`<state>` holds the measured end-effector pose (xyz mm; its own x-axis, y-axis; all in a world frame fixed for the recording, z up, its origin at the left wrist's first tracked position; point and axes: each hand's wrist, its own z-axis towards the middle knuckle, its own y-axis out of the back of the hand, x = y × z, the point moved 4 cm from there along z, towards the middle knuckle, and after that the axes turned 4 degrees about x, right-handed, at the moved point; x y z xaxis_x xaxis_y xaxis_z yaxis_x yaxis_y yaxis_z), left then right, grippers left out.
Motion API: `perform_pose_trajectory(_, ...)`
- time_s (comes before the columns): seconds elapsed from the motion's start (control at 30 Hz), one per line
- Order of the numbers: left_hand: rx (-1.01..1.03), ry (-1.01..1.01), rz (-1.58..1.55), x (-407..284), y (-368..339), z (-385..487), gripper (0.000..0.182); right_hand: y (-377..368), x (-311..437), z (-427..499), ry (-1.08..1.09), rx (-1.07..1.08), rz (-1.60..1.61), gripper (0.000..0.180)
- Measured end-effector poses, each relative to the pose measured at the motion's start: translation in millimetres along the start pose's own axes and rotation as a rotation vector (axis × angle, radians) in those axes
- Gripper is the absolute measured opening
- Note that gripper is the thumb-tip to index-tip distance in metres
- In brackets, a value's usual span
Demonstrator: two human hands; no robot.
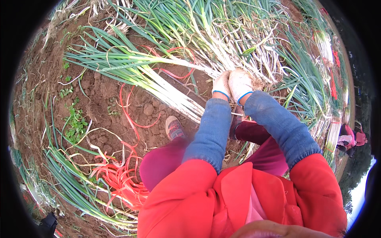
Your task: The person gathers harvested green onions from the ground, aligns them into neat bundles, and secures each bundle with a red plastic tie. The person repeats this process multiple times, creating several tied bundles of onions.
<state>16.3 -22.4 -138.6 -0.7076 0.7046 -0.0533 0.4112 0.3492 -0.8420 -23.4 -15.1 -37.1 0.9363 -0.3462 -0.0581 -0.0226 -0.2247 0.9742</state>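
My left hand (221,84), in a whitish work glove with a blue cuff, is closed around the lower white stem of a long green onion (181,62). Pressed against it, my right hand (240,84) wears the same kind of glove and curls over root ends; roots (258,82) stick out beside it. Both sets of fingertips are hidden. Below the held stem, a bunch of cleaner green onions (166,90) lies on the soil, its white ends reaching under my left sleeve. Beyond my hands spreads a heap of green onions (220,44) with dry outer leaves.
Red plastic strips (125,181) lie piled at my left, and a loose red strip (128,110) trails across the soil (98,98). My shoe (175,128) is close to the bunch. Tied onion bundles (332,136) stand at right; another person (351,138) is farther off.
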Motion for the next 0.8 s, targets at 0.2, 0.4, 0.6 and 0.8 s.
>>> perform_pose_trajectory(0.2,0.129,-0.137,0.226,-18.3,-31.9,-32.5,0.026,90.0,-11.8,-46.4,0.229,0.110,0.005,0.047)
perform_pose_trajectory(0.4,0.192,-0.012,0.083,-13.8,-48.1,-49.9,0.023,82.7,-54.4,-37.1,0.295,0.220,0.366,0.058)
perform_pose_trajectory(0.6,0.008,0.117,0.173,6.5,0.6,-45.4,0.023,3.6,-91.9,-15.5,0.250,0.826,0.472,0.040)
perform_pose_trajectory(0.8,0.127,0.127,0.095,5.1,18.0,-31.1,0.027,52.1,-89.2,-11.7,0.504,0.215,0.119,0.036)
